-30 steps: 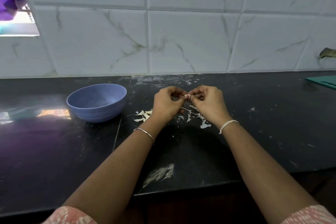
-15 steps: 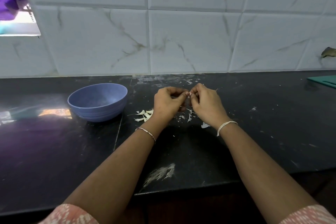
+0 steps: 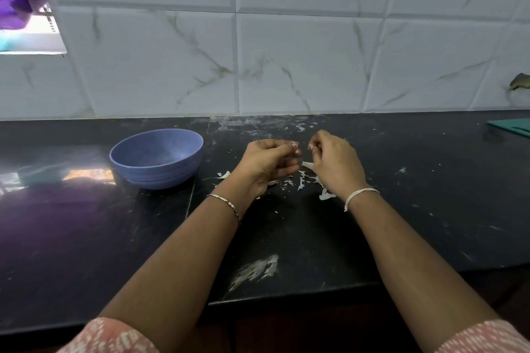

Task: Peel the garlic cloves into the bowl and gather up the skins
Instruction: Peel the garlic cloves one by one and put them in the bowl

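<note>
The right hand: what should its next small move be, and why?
Probably the right hand should drop the white skin strip it seems to pinch onto the loose skins below. The strip hangs clear of the left hand, so it looks torn free, and the skins must be gathered anyway.

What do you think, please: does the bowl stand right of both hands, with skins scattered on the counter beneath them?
Not quite: the head view shows the bowl left of both the left hand and the right hand. The skins do lie scattered on the counter beneath them.
</note>
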